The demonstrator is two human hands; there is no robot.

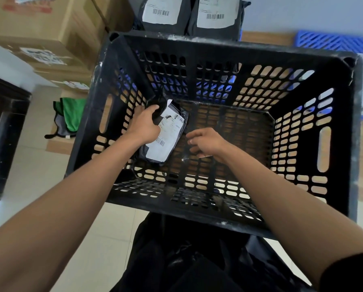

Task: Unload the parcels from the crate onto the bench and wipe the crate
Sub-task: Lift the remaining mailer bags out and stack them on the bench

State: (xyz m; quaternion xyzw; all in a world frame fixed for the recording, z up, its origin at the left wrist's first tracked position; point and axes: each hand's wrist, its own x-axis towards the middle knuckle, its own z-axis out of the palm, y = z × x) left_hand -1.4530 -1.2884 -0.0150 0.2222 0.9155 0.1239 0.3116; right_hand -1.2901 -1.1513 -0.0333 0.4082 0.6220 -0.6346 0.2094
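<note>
Looking down into a black crate [222, 46] with holes in its walls. Left hand [143, 125] inside at the left wall, grip tight on the top of 1 dark parcel [165, 142] with a white label, leaning in the left corner of the crate floor. Right hand [206, 143] just beside it, grip loose, fingers bent, holding nothing. 2 more parcels [189, 15] lying past the far rim. Green cloth [72, 114] on the left, by boxes [49, 32]
</note>
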